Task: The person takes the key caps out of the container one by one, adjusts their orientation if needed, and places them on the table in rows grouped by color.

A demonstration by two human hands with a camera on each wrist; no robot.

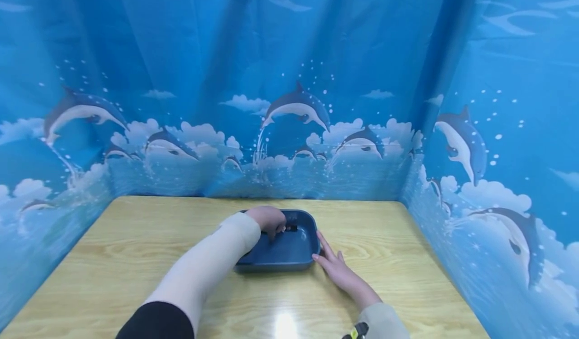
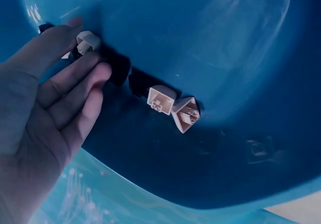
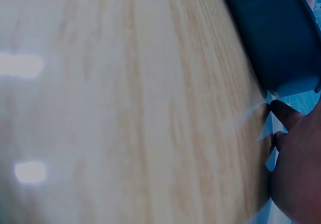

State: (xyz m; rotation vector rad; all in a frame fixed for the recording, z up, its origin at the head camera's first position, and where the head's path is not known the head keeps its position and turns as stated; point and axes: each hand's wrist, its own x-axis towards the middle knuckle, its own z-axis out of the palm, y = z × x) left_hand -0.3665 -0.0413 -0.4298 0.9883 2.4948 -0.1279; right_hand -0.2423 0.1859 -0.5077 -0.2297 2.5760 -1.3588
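Note:
A dark blue basin (image 1: 289, 248) stands on the wooden table. My left hand (image 1: 270, 220) reaches down into it from the left. In the left wrist view, the thumb and fingers of that hand (image 2: 55, 83) pinch a pale keycap (image 2: 88, 41) among dark pieces. Beside them along the basin wall lie a pale hollow keycap (image 2: 161, 99) and another one (image 2: 187, 114), undersides showing. My right hand (image 1: 339, 271) touches the basin's right side with fairly straight fingers; the right wrist view shows part of this hand (image 3: 298, 153) beside the basin (image 3: 276, 38).
The light wooden table (image 1: 149, 238) extends around the basin. A blue curtain with dolphins (image 1: 298, 108) hangs behind the table and along both sides. Bright reflections lie on the tabletop near its front.

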